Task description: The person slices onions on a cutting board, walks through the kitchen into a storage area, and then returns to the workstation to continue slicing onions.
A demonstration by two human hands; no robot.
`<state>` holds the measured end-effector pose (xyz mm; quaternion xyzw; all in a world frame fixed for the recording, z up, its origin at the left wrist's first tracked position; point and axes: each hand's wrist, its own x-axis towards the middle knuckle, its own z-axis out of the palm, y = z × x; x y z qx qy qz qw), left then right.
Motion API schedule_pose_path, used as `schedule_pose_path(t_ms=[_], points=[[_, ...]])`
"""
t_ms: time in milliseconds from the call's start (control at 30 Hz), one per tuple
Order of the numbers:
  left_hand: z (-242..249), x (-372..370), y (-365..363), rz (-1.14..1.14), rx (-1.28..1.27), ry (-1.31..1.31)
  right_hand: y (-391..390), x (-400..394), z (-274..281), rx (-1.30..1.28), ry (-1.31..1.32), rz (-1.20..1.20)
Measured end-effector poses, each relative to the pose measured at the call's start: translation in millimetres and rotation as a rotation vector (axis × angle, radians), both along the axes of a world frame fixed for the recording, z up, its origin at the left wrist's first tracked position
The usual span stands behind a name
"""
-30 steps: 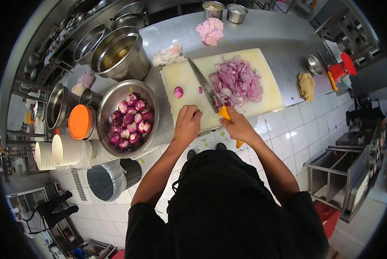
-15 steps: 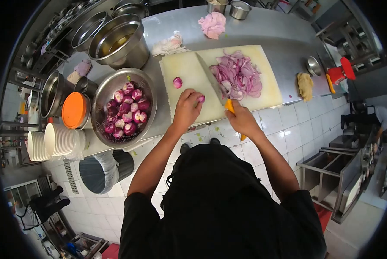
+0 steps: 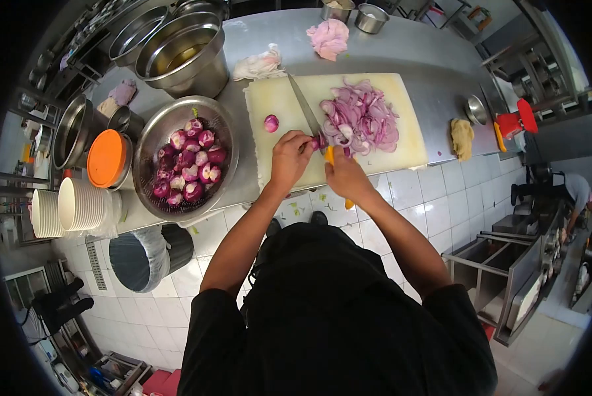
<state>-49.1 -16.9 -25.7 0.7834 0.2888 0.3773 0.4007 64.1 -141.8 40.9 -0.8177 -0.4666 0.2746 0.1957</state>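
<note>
On the white cutting board (image 3: 279, 99), my left hand (image 3: 292, 157) pinches a small piece of red onion (image 3: 318, 142) against the surface. My right hand (image 3: 349, 175) is wrapped round the yellow handle of a kitchen knife (image 3: 304, 105). Its long blade points away from me and lies right beside the held onion. A heap of sliced red onion (image 3: 362, 115) covers the right half of the board, touching the area near the blade. One onion half (image 3: 271, 123) rests alone on the board's left side.
Left of the board stands a steel colander (image 3: 227, 142) of peeled red onions, with a large pot (image 3: 197, 72), an orange lid (image 3: 106, 158) and stacked white bowls (image 3: 83, 208) around it. Cloths (image 3: 328, 39) lie behind. At right are a yellow cloth (image 3: 464, 138) and a small steel bowl (image 3: 475, 109).
The knife has moved left, its blade now close against the onion in my left hand. My right hand has shifted left with it. The view has moved slightly.
</note>
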Motion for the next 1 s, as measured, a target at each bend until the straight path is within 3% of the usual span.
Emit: schedule_pose_path(t_ms=[100,233,367,433,533,633,733,767,867,1000], points=[[-2,-1,-1,0.006,-0.012,0.001,11,16,0,-0.006,-0.020,0.037],[-2,-1,0,0.011,0.024,-0.025,13,6,69,-0.244,0.260,-0.060],[0,1,-3,0.041,-0.013,-0.048,6,2,4,-0.039,-0.008,0.023],[1,1,-2,0.039,-0.055,-0.038,13,4,15,-0.064,-0.004,0.026],[2,1,-2,0.030,-0.060,-0.031,15,9,67,-0.233,0.293,-0.062],[1,1,-1,0.023,-0.029,-0.030,5,5,28,-0.109,-0.008,0.044],[1,1,-1,0.032,-0.021,-0.040,7,2,-11,0.109,-0.106,0.093],[1,2,2,0.032,-0.014,-0.042,9,11,-14,0.016,0.003,0.058],[4,0,0,0.011,-0.024,-0.024,16,6,65,-0.243,0.280,-0.047],[0,0,0,0.012,-0.046,-0.024,6,7,8,-0.050,0.042,0.044]])
